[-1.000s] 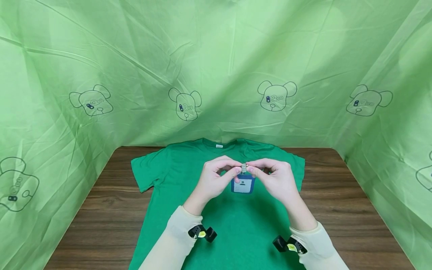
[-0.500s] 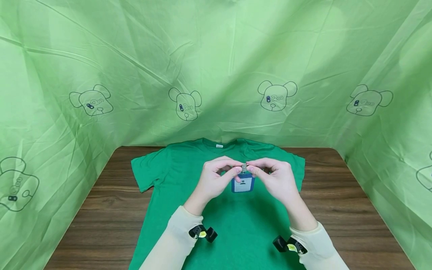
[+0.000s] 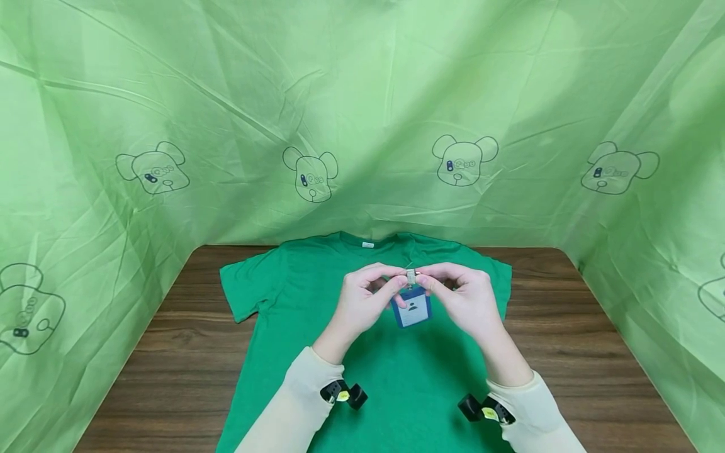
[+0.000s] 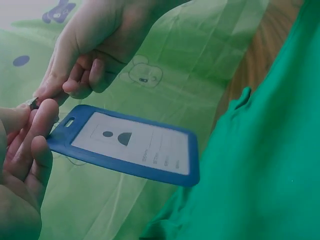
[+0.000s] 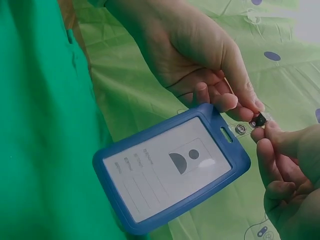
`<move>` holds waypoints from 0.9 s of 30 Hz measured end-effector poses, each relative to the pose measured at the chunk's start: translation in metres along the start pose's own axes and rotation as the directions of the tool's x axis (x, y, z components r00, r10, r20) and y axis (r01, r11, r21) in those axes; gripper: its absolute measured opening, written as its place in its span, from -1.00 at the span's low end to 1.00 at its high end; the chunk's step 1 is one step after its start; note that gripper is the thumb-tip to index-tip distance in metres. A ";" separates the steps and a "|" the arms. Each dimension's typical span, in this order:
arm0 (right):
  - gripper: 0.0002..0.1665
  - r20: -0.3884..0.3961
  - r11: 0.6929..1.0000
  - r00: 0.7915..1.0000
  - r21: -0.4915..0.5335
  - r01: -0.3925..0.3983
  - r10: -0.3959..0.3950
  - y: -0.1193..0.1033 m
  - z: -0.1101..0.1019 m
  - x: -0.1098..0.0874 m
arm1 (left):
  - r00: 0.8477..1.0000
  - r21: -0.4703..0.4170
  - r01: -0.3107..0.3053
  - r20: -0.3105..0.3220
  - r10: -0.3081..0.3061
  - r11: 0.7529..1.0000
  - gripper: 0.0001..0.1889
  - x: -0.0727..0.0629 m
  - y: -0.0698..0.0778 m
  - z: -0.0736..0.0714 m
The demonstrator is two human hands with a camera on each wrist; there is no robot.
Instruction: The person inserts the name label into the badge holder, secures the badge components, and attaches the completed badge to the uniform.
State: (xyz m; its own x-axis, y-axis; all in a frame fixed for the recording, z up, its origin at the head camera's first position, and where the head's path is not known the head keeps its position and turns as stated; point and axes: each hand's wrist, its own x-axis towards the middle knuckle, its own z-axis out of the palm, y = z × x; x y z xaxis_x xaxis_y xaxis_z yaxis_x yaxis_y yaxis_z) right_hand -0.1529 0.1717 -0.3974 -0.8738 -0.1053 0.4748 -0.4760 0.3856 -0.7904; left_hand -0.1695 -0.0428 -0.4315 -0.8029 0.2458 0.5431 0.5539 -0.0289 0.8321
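Note:
A blue badge holder with a white ID card inside dangles from a small metal clip, above a green T-shirt. My left hand pinches the clip's left side between thumb and index finger. From the other side, my right hand pinches it too, fingertips close to the left ones. In the right wrist view a clear strap with a snap button joins the holder's slot to the clip. Left fingers overlap the holder's top edge there. Much of the clip is hidden by fingertips.
The T-shirt lies spread on a dark wooden table, collar at the far edge. Light green cloth printed with bear faces walls off the back and both sides. Wrist cameras are strapped over both cream sleeves.
The badge holder has swung slightly right and now hangs tilted. My left hand has shifted a little to the right with the clip; the right hand stays nearly still.

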 end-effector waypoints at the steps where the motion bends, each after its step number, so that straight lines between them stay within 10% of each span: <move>1: -0.86 0.003 1.000 1.000 0.002 -0.001 0.001 0.000 0.000 0.000 | 1.000 0.002 -0.002 -0.001 0.002 1.000 -0.85 0.000 0.000 0.000; 27: -0.74 -0.019 0.983 0.984 -0.039 0.179 -0.180 0.003 0.003 0.002 | 0.998 -0.125 0.063 -0.016 -0.066 0.990 -0.90 0.003 -0.001 -0.002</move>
State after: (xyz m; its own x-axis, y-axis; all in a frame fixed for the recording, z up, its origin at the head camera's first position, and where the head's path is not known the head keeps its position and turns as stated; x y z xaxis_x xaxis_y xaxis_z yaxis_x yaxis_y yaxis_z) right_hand -0.1564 0.1704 -0.3999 -0.7721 -0.1554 0.6163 -0.6202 0.3959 -0.6772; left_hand -0.1729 -0.0443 -0.4306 -0.8409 0.2315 0.4891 0.4704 -0.1339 0.8722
